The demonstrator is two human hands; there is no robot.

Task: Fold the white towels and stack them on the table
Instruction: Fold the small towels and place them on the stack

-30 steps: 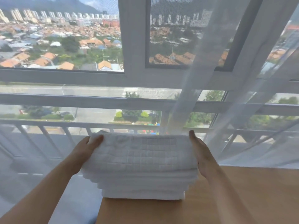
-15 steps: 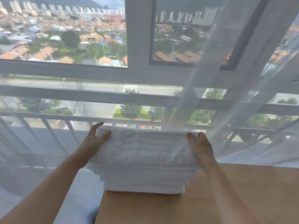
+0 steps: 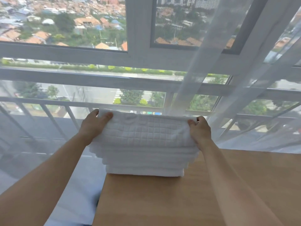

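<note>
The left hand [image 3: 94,126] lies at the far left corner of the top towel [image 3: 145,133], thumb over the upper face and fingers curled round the back edge, so it grips the cloth there. The right hand [image 3: 201,130] does the same at the far right corner, its fingertips [image 3: 192,122] bent down onto the top face and pinching the fabric into small creases beneath them. Both bare forearms run back toward the camera, one on each side. The top towel is white and thick, with a woven grid of small raised squares, and it lies flat and folded into a rectangle. It rests on the stack of white towels [image 3: 145,162], several folded layers whose soft rounded edges show as horizontal bands on the near side; the upper layers overhang the lower ones slightly on the left. The stack stands at the far left corner of the table [image 3: 162,201], a smooth, light wooden top with a straight left edge. Just behind the stack a sheer white curtain [image 3: 203,70] hangs in loose folds, its gauzy weave letting the window frame [image 3: 140,30] and a white railing [image 3: 48,101] show through, with blurred rooftops and trees beyond.
</note>
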